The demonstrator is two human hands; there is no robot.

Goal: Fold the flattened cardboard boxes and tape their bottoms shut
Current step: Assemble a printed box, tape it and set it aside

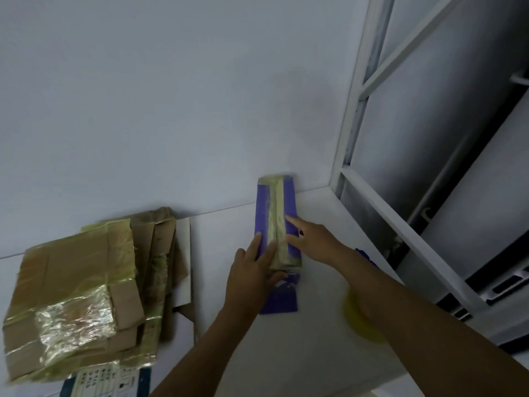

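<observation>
Presses tape (276, 207) flat along purple box (262, 213) seam, centre frame, with left hand (252, 270) and right hand (317, 239), fingers straight. Judged nearly sealed; cardboard pile (86, 282), lower left, not yet folded.

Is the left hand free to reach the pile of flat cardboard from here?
Probably yes: the left hand rests open on the purple box, and only bare table lies between it and the pile.
</observation>
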